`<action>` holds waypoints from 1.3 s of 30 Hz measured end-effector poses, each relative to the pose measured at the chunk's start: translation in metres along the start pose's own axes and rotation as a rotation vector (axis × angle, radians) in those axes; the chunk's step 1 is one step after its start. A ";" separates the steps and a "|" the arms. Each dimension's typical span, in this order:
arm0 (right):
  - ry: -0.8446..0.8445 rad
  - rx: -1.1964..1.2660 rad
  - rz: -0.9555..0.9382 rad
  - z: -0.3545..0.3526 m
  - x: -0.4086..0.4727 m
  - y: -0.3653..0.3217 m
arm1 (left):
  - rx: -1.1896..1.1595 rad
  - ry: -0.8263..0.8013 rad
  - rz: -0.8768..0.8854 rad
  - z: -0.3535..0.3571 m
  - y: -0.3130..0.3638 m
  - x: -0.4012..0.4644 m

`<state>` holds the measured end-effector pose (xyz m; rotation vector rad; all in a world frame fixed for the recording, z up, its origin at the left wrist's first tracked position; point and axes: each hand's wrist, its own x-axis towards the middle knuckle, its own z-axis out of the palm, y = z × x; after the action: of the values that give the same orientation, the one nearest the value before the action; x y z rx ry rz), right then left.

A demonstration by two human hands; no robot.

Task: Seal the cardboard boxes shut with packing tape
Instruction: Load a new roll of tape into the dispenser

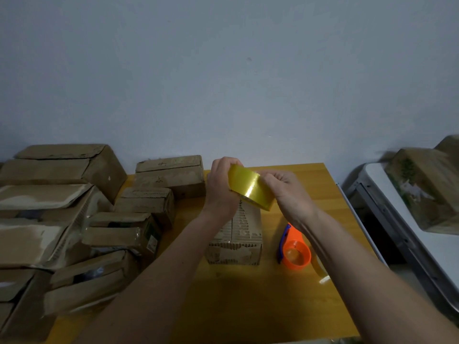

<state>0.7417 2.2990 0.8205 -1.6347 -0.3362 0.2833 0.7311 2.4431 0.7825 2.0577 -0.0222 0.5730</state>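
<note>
A yellow roll of packing tape [250,186] is held up between both hands above a small worn cardboard box [238,239] that stands on the wooden table [248,306]. My left hand [222,184] grips the roll's left side with curled fingers. My right hand [285,189] holds the right side, its fingers pinching at the roll's outer face. The box's top flaps lie closed, with the corrugated layer torn bare along the seam.
An orange and blue tape dispenser [294,249] lies right of the box, with a strip of tape [320,271] beside it. Several battered cardboard boxes [74,219] crowd the table's left side. At the right, a white surface [427,234] carries a box [427,187].
</note>
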 end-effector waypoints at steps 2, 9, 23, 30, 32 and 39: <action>0.001 0.012 -0.009 0.001 -0.001 0.000 | 0.014 0.020 -0.003 0.002 0.000 -0.002; -0.034 0.078 -0.028 -0.003 -0.004 0.001 | 0.026 0.035 -0.014 0.005 0.003 -0.005; -0.030 0.014 0.036 -0.007 0.002 0.005 | 0.019 0.082 -0.127 0.013 0.006 -0.015; -0.074 0.020 0.012 -0.007 0.001 0.005 | 0.017 0.094 -0.172 0.014 0.010 -0.018; -0.064 0.003 0.022 -0.014 0.001 0.004 | 0.096 -0.057 -0.169 0.006 0.011 -0.015; -0.079 -0.059 0.098 -0.019 0.002 0.015 | 0.431 -0.659 -0.047 -0.016 0.027 0.002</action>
<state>0.7511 2.2806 0.8072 -1.7044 -0.3271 0.4164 0.7204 2.4421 0.8126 2.5769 -0.2544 -0.1695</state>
